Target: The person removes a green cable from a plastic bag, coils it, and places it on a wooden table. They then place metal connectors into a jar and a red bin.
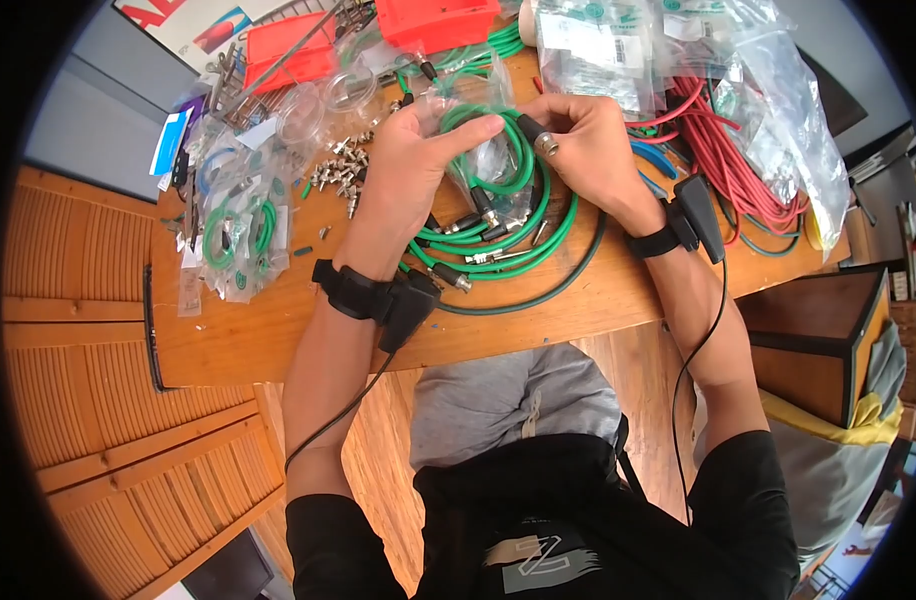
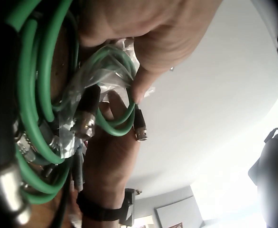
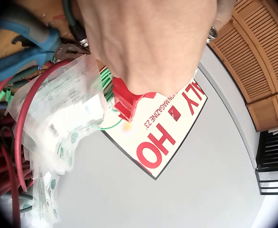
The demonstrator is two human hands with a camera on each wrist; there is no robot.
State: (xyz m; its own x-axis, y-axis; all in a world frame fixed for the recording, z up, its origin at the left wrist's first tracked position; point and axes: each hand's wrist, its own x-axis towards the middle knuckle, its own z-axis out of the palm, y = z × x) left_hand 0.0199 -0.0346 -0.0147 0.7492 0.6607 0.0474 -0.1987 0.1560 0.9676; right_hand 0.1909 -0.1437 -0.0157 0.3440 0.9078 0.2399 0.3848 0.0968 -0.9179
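A small coil of green cable (image 1: pixel 523 178) is held up over the table between both hands. My left hand (image 1: pixel 403 165) grips its left side, the thumb lying across the loops. With bent fingers my right hand (image 1: pixel 590 150) pinches the coil's upper right, beside a black-sleeved metal connector (image 1: pixel 544 142). Part of a clear plastic bag (image 2: pixel 72 111) hangs around the coil. The left wrist view shows one connector (image 2: pixel 140 130) dangling below the fingertips and a second connector (image 2: pixel 86 122) against the bag. In the right wrist view the back of the hand hides the coil.
Larger green cables (image 1: pixel 563 235) with metal ends lie under the hands. Loose metal connectors (image 1: pixel 340 172) and bagged cables (image 1: pixel 240 238) sit to the left. Red cables (image 1: pixel 718 165), blue-handled pliers (image 3: pixel 22 42) and plastic bags (image 1: pixel 593 55) are at right. Red bins (image 1: pixel 438 25) stand behind.
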